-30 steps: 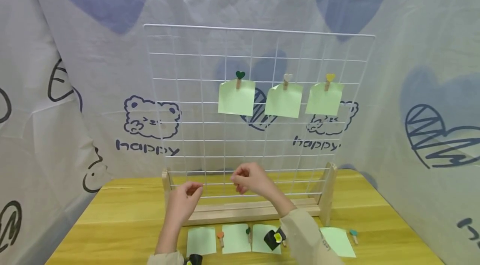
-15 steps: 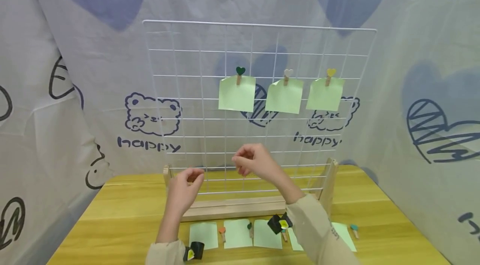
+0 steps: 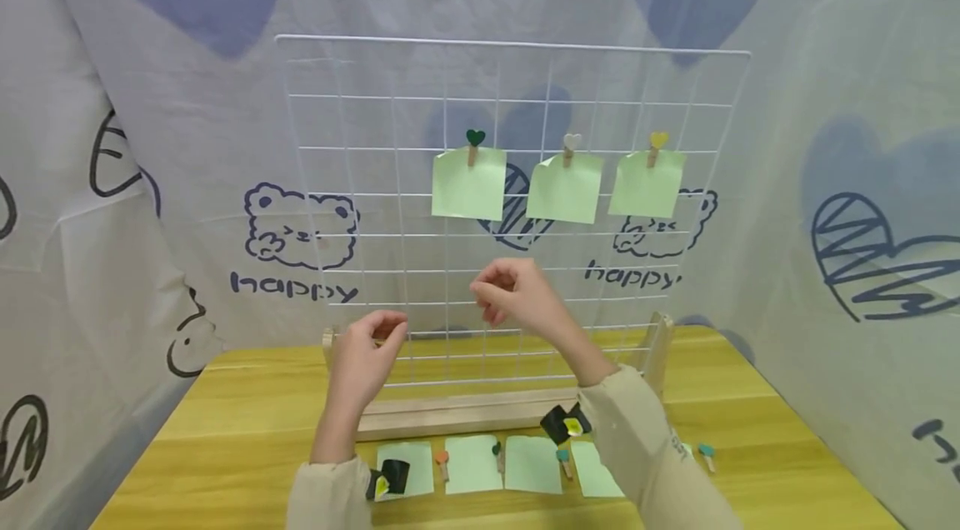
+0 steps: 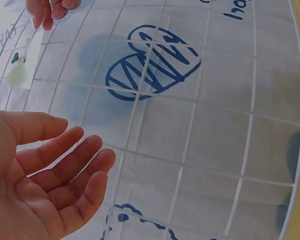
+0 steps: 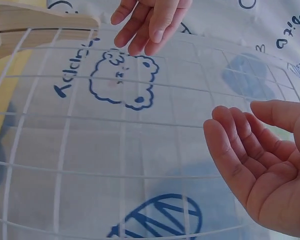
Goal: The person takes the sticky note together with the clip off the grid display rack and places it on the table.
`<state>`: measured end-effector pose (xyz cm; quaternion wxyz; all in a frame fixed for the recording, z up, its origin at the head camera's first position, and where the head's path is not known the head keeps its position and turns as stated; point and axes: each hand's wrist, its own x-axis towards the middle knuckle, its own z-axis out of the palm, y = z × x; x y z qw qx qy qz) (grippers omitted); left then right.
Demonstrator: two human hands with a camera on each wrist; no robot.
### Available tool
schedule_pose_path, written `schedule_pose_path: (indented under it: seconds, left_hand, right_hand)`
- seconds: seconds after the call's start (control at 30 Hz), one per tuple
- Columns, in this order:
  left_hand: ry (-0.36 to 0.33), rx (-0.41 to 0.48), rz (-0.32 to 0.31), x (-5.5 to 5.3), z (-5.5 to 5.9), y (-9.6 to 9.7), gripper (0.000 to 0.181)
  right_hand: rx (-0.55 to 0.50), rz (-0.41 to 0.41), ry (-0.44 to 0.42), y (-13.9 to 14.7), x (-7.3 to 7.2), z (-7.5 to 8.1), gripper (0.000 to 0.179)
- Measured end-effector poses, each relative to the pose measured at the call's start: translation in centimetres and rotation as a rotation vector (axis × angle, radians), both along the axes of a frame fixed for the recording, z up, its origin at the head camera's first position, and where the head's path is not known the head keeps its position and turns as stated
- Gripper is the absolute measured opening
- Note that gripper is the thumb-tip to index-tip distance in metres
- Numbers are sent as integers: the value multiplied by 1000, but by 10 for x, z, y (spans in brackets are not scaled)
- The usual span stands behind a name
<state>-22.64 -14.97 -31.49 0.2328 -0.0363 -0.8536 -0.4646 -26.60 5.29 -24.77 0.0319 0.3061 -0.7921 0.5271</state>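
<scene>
Both hands hover in front of a white wire grid panel (image 3: 420, 213), with nothing visible in either. My left hand (image 3: 367, 355) is at the grid's lower left, thumb and fingers loosely curved and apart, as the left wrist view shows of that same left hand (image 4: 55, 175). Higher and to the right is my right hand (image 3: 521, 297), below the hanging notes; its fingers also curve loosely round bare air in the right wrist view. Pale green sticky notes (image 3: 468, 190) hang on the grid from heart-topped clothespins, one dark green (image 3: 476, 138), one white (image 3: 572, 142), one yellow (image 3: 658, 139).
A wooden base (image 3: 465, 417) holds the grid upright on the yellow wood-grain table (image 3: 225, 430). Along the front lie several green notes (image 3: 472, 467), with an orange clothespin (image 3: 442, 465), a dark green one (image 3: 498, 457) and teal ones (image 3: 565, 463) among them. A printed cloth (image 3: 150, 305) hangs behind.
Both hands have risen in front of the grid, the right one more, from near the lower wires to just below the hanging notes. The head view has shifted slightly. Finger poses look the same.
</scene>
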Motion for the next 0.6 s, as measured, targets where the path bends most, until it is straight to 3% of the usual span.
schedule_pose_path:
  seconds: [0.3,0.6]
  left_hand:
    - [56,3,-16,-4,24,8,17]
    - [106,-9,-20,-2,36,15,17]
  right_hand:
    - [-18,-44,103,0,-2,27,12]
    - [-78,-69,158,4,-3,44,12]
